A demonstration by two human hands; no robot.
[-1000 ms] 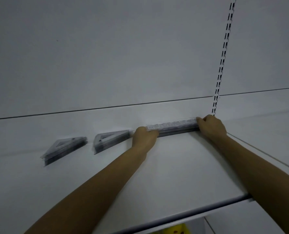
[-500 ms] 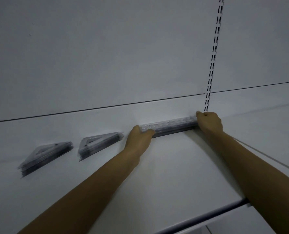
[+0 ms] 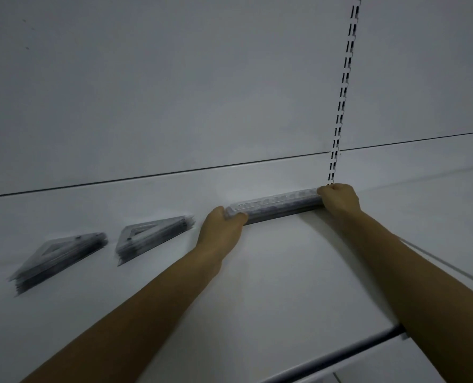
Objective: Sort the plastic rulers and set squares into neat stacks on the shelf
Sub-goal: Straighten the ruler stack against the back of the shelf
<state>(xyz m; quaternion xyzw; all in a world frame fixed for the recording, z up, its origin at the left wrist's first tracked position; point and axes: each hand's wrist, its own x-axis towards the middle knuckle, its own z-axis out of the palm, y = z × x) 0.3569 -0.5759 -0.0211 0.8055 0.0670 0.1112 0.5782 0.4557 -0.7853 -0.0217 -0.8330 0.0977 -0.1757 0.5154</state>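
Currently left hand [image 3: 224,225] and right hand [image 3: 339,200] each curl round one end of the ruler stack [image 3: 276,205], probably squaring it against the back edge of the shelf [image 3: 271,272].

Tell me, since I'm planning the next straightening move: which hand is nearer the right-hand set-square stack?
Left. The left hand grips the ruler stack at its left end, just right of that set-square stack. The right hand holds the opposite end, farther right.
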